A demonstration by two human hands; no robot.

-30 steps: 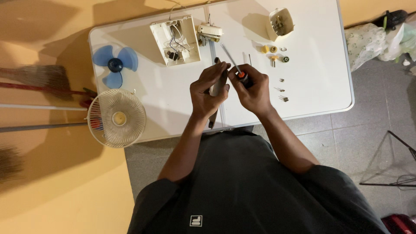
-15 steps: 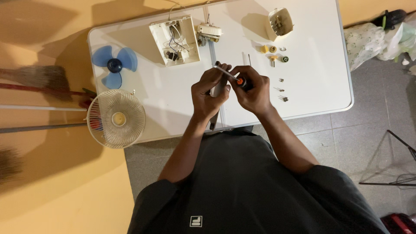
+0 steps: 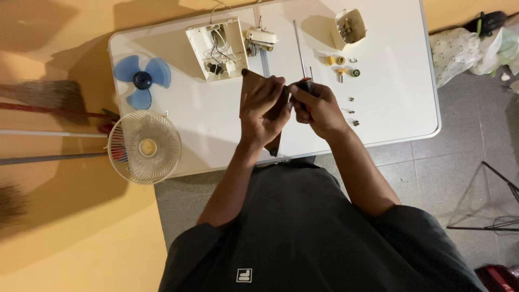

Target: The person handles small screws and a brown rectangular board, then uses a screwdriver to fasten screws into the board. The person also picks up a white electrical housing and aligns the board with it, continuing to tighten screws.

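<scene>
My left hand [image 3: 262, 111] grips a dark brown flat piece [image 3: 273, 143] that runs from above my fingers down past the table's near edge. My right hand [image 3: 319, 108] is closed on a screwdriver [image 3: 299, 48] with a red and black handle. Its long shaft points away from me across the white table [image 3: 394, 113]. The two hands touch at the fingertips above the table's middle. Just beyond them lie an open white housing with wires [image 3: 216, 48] and a small motor part [image 3: 260, 38].
A blue fan blade [image 3: 141, 81] lies at the table's left, and a white fan grille [image 3: 144, 147] overhangs its left front corner. A cream cover [image 3: 348, 26], yellow parts [image 3: 338, 65] and small screws [image 3: 350, 111] lie right. Brooms [image 3: 48, 97] lie left; bags [image 3: 470, 46] lie far right.
The screwdriver has swung from a slant across my hands to pointing straight away from me. The dark flat piece now shows in my left hand, where a pale grey thing was.
</scene>
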